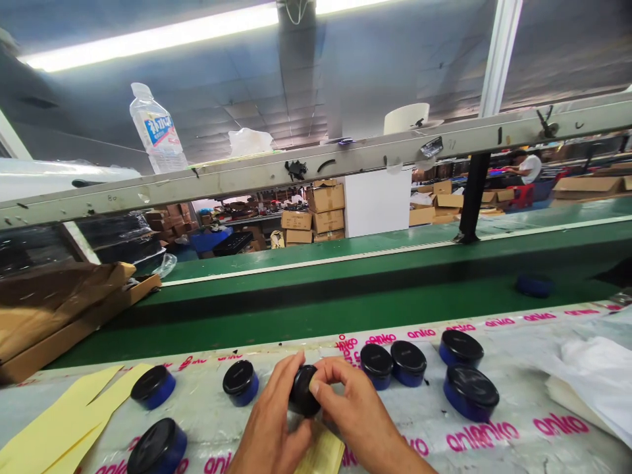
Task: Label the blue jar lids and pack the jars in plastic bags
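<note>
Both my hands hold one small round jar with a black lid (302,390) just above the table's near edge. My left hand (271,421) grips it from the left, fingers curled round its side. My right hand (348,408) pinches the lid from the right with thumb and fingers. Under my hands lies a yellowish paper slip (323,454). Several more blue jars with black lids stand around: two to the left (153,386) (240,382), one at the bottom left (158,447), a pair to the right (392,363) and two more beyond them (469,392).
The table is covered in clear plastic printed with pink "anko" (494,434). Yellow paper strips (64,421) lie at the left, white plastic (592,375) at the right. A green conveyor belt (345,309) runs behind, carrying one blue jar (534,285). A cardboard box (59,309) sits left; a water bottle (157,131) stands on the overhead rail.
</note>
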A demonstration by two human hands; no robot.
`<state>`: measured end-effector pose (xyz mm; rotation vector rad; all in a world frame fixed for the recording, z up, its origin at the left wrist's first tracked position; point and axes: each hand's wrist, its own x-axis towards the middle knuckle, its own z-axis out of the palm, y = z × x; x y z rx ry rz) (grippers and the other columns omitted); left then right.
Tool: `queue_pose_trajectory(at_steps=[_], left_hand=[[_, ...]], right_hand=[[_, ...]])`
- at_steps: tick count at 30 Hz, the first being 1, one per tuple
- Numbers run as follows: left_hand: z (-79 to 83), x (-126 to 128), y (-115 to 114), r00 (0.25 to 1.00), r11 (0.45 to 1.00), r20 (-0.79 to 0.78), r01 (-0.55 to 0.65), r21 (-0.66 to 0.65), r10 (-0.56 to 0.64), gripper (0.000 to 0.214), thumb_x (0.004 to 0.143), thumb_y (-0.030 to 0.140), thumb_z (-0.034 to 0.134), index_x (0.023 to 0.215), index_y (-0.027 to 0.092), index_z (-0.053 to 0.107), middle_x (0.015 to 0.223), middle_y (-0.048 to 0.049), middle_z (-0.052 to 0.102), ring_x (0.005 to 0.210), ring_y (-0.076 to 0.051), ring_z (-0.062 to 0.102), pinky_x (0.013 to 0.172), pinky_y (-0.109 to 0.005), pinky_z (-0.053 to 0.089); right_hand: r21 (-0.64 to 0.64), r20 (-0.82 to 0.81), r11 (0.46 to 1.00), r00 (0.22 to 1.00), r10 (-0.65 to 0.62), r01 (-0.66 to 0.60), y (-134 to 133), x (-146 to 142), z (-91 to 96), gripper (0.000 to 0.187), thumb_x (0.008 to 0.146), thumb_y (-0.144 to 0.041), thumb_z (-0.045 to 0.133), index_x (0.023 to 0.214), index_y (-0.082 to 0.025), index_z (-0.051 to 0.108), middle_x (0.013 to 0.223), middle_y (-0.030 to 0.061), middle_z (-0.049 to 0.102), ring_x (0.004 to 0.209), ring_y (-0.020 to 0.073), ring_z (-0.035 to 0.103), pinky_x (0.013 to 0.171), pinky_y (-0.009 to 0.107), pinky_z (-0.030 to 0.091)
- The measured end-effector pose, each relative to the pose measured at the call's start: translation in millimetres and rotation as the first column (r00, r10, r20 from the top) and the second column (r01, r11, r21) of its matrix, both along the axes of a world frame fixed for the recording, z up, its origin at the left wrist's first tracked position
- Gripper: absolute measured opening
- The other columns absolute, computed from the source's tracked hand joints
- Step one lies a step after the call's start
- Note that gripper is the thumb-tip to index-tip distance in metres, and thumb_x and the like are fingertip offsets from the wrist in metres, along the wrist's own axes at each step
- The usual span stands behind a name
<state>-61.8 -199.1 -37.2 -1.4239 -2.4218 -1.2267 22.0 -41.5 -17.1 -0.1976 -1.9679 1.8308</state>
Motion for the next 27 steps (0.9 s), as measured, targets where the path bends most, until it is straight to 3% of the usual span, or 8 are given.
queue_pose_trajectory(at_steps=[6,10,15,20,27], left_hand=[[-1.0,1,3,0.999,0.998,0.026,-0.049,0.039,0.048,0.075,0.078,0.006,0.059,0.147,0.029,0.043,0.151,-0.0082,0.048,0.14,-0.03,0.046,0.117,-0.051,0.039],[1.2,4,6,0.996,0.995,0.049,-0.079,0.06,0.077,0.072,0.076,0.007,0.06,0.143,0.03,0.048,0.148,-0.0069,0.052,0.137,-0.03,0.049,0.116,-0.05,0.04],[5.1,4,7,0.988,0.994,0.141,-0.075,0.076,0.064,0.071,0.074,0.01,0.06,0.142,0.028,0.05,0.148,-0.0075,0.052,0.136,-0.029,0.05,0.114,-0.048,0.043],[11.7,3,4,0.985,0.995,0.167,-0.049,0.086,0.035,0.068,0.076,0.012,0.06,0.141,0.029,0.052,0.147,-0.0069,0.053,0.136,-0.028,0.051,0.112,-0.047,0.046],[19.9,2,14,0.937,0.996,0.349,-0.03,0.085,-0.002,0.065,0.074,0.021,0.067,0.138,0.027,0.055,0.144,-0.0062,0.059,0.128,-0.029,0.059,0.104,-0.039,0.054]], right_hand=[[-0.008,0.023,0.999,0.999,-0.038,0.038,-2,-1,-1.9,0.01,0.078,-0.024,0.058,0.071,-0.018,0.063,0.084,0.0037,0.068,0.083,0.0205,0.06,0.077,0.031,0.043],[-0.07,0.075,0.994,0.994,-0.082,0.087,-3,-2,-2.2,0.014,0.073,-0.023,0.063,0.085,-0.017,0.066,0.089,0.0049,0.071,0.087,0.0221,0.063,0.081,0.033,0.046],[-0.108,0.069,0.991,0.995,-0.071,0.079,-3,-1,0.0,0.017,0.08,-0.028,0.059,0.092,-0.019,0.067,0.096,0.0049,0.072,0.091,0.0224,0.064,0.084,0.034,0.046],[-0.082,0.089,0.991,0.991,-0.096,0.103,-6,1,0.5,0.03,0.071,-0.032,0.071,0.096,-0.017,0.066,0.096,0.0065,0.07,0.092,0.0243,0.061,0.086,0.036,0.046],[-0.099,0.066,0.982,0.986,-0.155,0.161,-4,3,12.1,0.022,0.074,-0.027,0.068,0.093,-0.017,0.069,0.095,0.0054,0.071,0.091,0.0225,0.062,0.084,0.033,0.046]])
